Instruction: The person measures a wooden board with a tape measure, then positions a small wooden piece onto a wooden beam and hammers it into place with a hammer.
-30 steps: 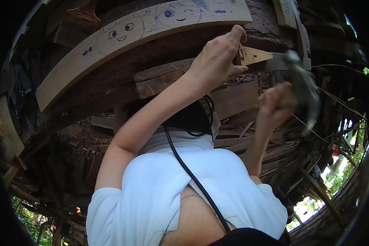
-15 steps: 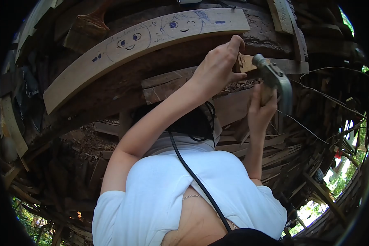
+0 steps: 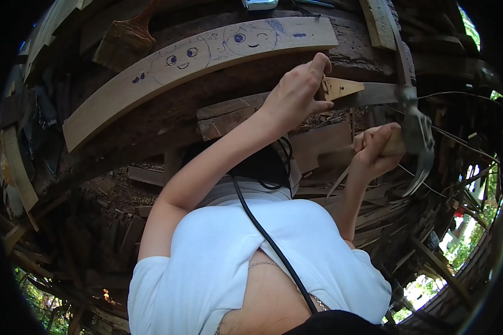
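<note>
My left hand (image 3: 300, 89) is closed around a small wooden piece (image 3: 342, 88) whose pale, pointed end sticks out to the right, over a flat grey strip (image 3: 382, 94). What the fingers grip is mostly hidden behind them. On the right, my right hand (image 3: 377, 146) is wrapped round the wooden handle of a claw hammer (image 3: 418, 129). The metal head, slightly blurred, lies right of the strip's end, claws pointing down. Above my left hand lies a curved pale board (image 3: 207, 58) with two smiling faces drawn in blue ink.
A wide brush (image 3: 126, 40) lies at the upper left and a pale blue-white object (image 3: 260, 4) at the top edge. An upright board (image 3: 379, 25) stands at the upper right. Wood scraps (image 3: 374, 206) cover the ground below. A black cable (image 3: 257, 226) hangs over the white shirt.
The hammer and my right hand swung left over the wooden piece, then back right and away from it. My left hand keeps its grip. The view has shifted slightly.
</note>
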A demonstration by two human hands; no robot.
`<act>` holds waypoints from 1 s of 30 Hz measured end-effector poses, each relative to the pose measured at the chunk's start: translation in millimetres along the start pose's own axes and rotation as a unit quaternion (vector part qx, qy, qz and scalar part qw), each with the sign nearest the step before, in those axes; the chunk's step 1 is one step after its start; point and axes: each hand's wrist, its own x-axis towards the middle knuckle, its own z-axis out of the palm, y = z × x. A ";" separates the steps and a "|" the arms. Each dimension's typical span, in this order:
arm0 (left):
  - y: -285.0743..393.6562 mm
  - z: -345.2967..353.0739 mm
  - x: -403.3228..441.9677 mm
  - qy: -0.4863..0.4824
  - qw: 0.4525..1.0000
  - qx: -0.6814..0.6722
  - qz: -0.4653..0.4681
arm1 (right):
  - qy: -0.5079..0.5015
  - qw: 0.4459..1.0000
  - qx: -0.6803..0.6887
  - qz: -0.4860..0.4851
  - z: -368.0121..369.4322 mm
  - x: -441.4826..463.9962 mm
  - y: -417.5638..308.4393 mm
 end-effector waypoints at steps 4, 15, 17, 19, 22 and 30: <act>0.5 -1.1 0.2 0.005 1.000 0.002 0.007 | 0.051 0.992 -0.071 -0.094 9.1 -9.7 66.2; 1.6 -4.2 -0.8 -0.013 1.000 -0.020 -0.020 | -0.024 0.983 -0.158 -0.092 5.7 -17.4 52.5; 0.7 -5.2 0.6 -0.017 0.999 -0.019 -0.020 | -0.024 0.982 -0.173 -0.079 2.3 -12.8 35.4; -0.4 -2.1 -1.4 0.003 1.000 -0.016 -0.003 | 0.025 0.995 -0.089 0.034 -2.1 -8.9 9.3; -1.7 -0.8 -1.5 0.006 1.000 -0.019 0.000 | 0.036 0.995 0.081 -0.041 -5.2 -0.8 -2.5; 0.4 -2.5 -3.1 0.015 1.000 -0.010 0.006 | 0.010 0.995 -0.068 0.072 -7.9 1.9 -14.5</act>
